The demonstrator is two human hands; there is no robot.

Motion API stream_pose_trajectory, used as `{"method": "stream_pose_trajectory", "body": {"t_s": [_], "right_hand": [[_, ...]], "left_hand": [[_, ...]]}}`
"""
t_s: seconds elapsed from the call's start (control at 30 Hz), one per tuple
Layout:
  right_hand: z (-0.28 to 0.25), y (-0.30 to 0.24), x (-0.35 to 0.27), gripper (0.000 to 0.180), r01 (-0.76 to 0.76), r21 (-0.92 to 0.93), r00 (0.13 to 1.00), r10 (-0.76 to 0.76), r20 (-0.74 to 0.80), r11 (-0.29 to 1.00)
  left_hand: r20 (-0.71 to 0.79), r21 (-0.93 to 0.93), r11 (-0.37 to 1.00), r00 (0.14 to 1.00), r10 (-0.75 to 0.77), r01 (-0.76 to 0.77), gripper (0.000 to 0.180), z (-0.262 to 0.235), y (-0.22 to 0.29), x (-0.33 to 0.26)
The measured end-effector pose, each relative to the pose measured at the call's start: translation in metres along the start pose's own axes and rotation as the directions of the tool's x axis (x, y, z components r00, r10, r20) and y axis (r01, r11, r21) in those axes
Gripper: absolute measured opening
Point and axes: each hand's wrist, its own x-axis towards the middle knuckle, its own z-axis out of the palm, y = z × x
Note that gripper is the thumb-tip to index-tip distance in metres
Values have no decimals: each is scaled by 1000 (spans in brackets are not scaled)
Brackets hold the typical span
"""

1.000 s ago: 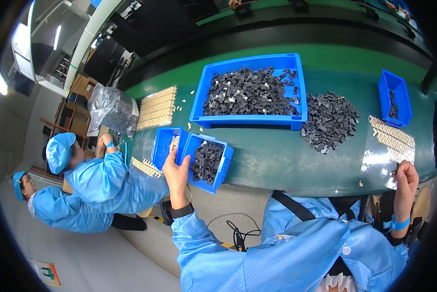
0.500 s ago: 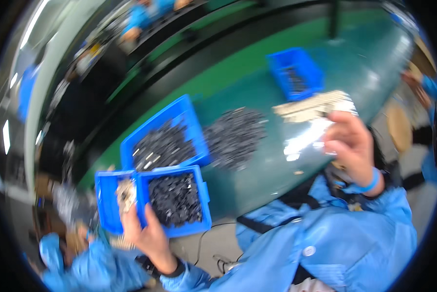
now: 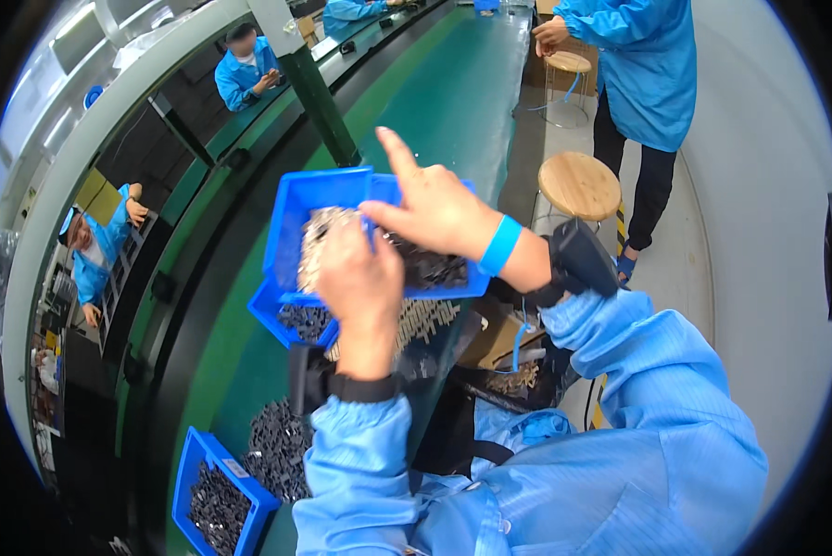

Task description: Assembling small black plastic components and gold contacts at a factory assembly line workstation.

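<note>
A pair of joined blue bins (image 3: 291,190) lies ahead of me, one side with beige pieces (image 3: 316,250), the other with small black parts (image 3: 434,269). Over the beige side is my left hand (image 3: 365,278), fingers bent down and blurred; what they hold, if anything, is hidden. My right hand (image 3: 439,208) reaches across the black parts, index finger and thumb stretched out, the thumb near the divider. Its other fingers are partly hidden. Below the pair, another blue bin (image 3: 263,306) of black parts is partly covered. Rows of beige strips (image 3: 425,320) lie beside it.
A pile of black parts (image 3: 277,449) and a blue bin (image 3: 180,496) sit nearer me on the green table (image 3: 448,83). A post (image 3: 319,107) rises along the far side. Stools (image 3: 578,185) and a standing person (image 3: 648,74) are to the right; other people work at left.
My view has turned. The joined bins, earlier beside the larger bin, are now by the beige strips. My right hand has come from above the strips to the bins; its finger pinch has opened.
</note>
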Motion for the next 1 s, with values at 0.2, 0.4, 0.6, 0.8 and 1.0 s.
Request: {"method": "stream_pose_trajectory", "body": {"t_s": [0.2, 0.4, 0.6, 0.8, 1.0], "right_hand": [[0, 54, 48, 83, -131, -147, 990, 136, 26, 980], [32, 107, 89, 74, 21, -264, 970, 44, 239, 964], [44, 157, 136, 71, 42, -454, 917, 146, 371, 890], [61, 176, 176, 81, 84, -688, 852, 306, 424, 721], [76, 181, 185, 79, 71, -677, 852, 308, 423, 733]], "left_hand": [[74, -78, 993, 994, -82, 88, 16, 68, 27, 13], [360, -159, 973, 927, -101, 168, 26, 80, 17, 12], [434, -381, 918, 898, 76, 107, 36, -13, 21, -9], [496, -200, 942, 857, -139, 268, 19, -145, -10, -21], [357, 4, 701, 654, -667, 713, 26, -229, -38, -62]]}}
